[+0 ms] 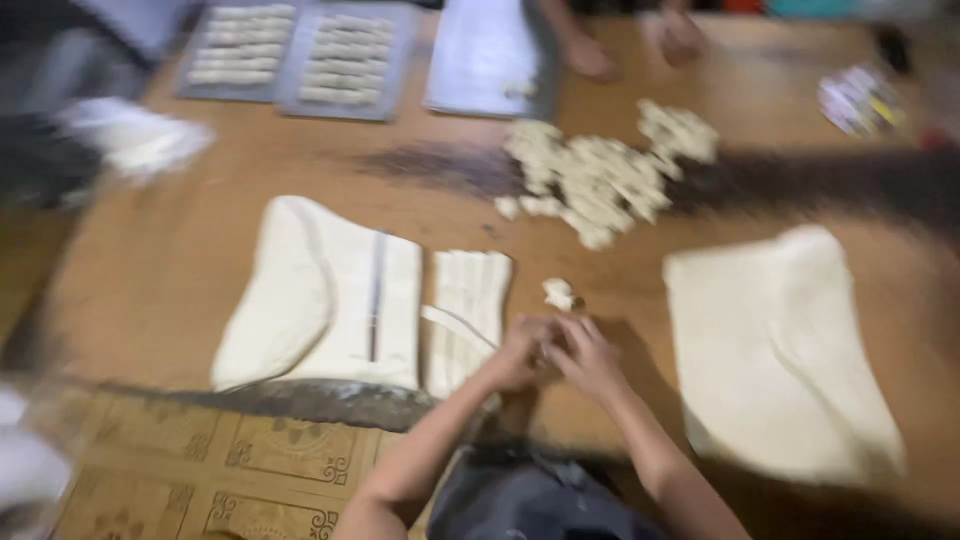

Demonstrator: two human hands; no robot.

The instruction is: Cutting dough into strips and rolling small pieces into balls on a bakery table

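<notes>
Two hands, left (517, 352) and right (585, 357), meet beside the cut dough strips (467, 310).

I see a small bakery workplace: dough sheets (320, 300) on a wooden table (180, 250), a filling heap (600, 170), trays of rolled pieces (295, 55)

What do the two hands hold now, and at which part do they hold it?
The left hand and right hand meet over a thin dough strip, seemingly at its end. The blur hides the exact grip.
</notes>
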